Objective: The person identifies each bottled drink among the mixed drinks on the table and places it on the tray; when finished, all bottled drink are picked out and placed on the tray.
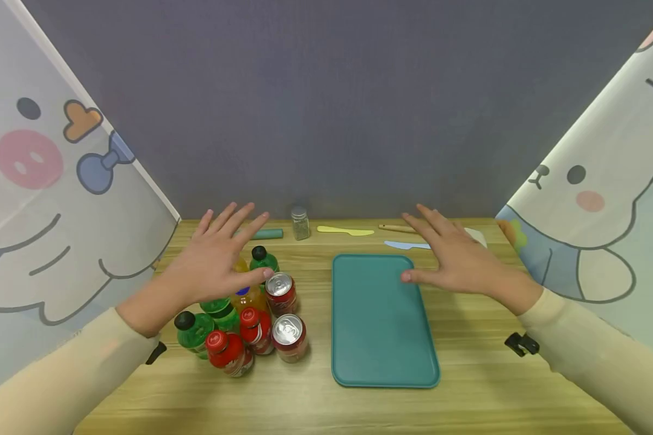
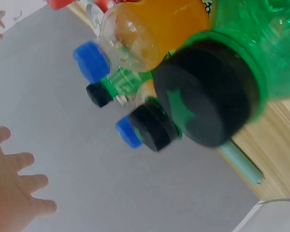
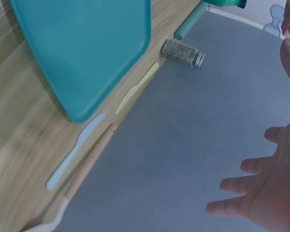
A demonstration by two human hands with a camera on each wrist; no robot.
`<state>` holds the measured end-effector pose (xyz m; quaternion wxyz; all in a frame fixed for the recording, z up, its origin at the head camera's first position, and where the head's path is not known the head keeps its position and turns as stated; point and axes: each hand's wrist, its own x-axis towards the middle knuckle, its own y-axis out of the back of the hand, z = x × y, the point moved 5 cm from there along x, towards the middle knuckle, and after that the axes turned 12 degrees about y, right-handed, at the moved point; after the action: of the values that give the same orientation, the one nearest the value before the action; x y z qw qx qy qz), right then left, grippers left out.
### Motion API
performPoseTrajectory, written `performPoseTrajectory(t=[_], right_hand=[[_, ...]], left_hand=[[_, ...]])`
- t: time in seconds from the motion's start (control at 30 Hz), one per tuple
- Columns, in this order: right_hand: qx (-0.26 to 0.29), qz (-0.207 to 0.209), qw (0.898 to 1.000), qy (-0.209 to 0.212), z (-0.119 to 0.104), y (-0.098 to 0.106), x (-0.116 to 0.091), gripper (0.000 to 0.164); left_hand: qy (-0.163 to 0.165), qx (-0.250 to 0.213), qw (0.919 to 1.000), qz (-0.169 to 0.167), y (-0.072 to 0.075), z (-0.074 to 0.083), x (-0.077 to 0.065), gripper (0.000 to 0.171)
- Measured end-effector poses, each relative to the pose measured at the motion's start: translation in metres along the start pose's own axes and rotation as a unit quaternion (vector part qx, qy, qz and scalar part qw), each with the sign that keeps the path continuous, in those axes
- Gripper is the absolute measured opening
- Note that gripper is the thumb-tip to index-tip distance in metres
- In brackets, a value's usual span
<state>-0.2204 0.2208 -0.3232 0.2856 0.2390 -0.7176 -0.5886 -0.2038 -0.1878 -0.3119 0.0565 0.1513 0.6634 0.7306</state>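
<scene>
The left hand (image 1: 212, 257) spreads wide with straight fingers, holds nothing, and hides part of a group of drinks (image 1: 256, 338) in the head view. The left wrist view uncovers that part: a bottle of orange liquid (image 2: 169, 21), blue caps (image 2: 91, 62), and black caps (image 2: 212, 92), the nearest marked with a green star. The red-capped bottles (image 1: 230, 355) and two cans (image 1: 289, 338) show properly only from the head; the left wrist view catches just bits of red along its top. Farther right, the right hand (image 1: 459, 257) is also wide, fingers straight and holding nothing, by the upper right of the tray (image 1: 382, 326). It covers the middle of a utensil (image 3: 89, 162); the right wrist view shows the handle meeting its white head.

The bottles are glossy and rounded, some of translucent green, while the cans carry shiny silver tops. A smooth teal rod (image 1: 266, 234), a clear jar (image 1: 300, 226) of flakes with a metallic lid, and a flat yellow knife (image 1: 345, 231) follow along the back. The tray is a smooth teal rectangle, round-cornered and rimmed, on a wood-grained table (image 1: 315, 411). Beyond it lie a pale blue knife (image 1: 406, 245) and the utensil's slim wooden handle.
</scene>
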Motion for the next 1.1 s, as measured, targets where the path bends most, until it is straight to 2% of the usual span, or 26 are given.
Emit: performPoseTrajectory(t=[0.17,0.33,0.5,0.63,0.77,0.97,1.1], right_hand=[[0.053,0.025,0.998,-0.023,0.014,-0.002,-0.007,0.106],[0.107,0.051,0.992,-0.051,0.03,-0.006,-0.015,0.097],[0.175,0.056,0.979,-0.085,0.042,-0.017,-0.026,0.088],[0.217,0.055,0.969,-0.104,0.052,-0.038,-0.034,0.084],[0.255,0.056,0.959,-0.113,0.061,-0.06,-0.042,0.082],[0.308,0.054,0.941,-0.129,0.07,-0.085,-0.054,0.078],[0.346,0.043,0.924,-0.154,0.075,-0.101,-0.06,0.074]], left_hand=[[0.006,-0.049,0.9983,0.032,0.011,-0.015,-0.012,0.091],[0.021,-0.086,0.9939,0.065,0.016,-0.033,-0.028,0.083],[0.054,-0.145,0.9858,0.064,0.014,-0.051,-0.046,0.077],[0.092,-0.189,0.9763,0.05,0.007,-0.068,-0.066,0.076],[0.11,-0.219,0.9684,0.047,-0.005,-0.083,-0.084,0.074],[0.124,-0.239,0.9626,0.032,-0.023,-0.096,-0.106,0.069],[0.12,-0.253,0.9598,0.022,-0.038,-0.101,-0.116,0.064]])
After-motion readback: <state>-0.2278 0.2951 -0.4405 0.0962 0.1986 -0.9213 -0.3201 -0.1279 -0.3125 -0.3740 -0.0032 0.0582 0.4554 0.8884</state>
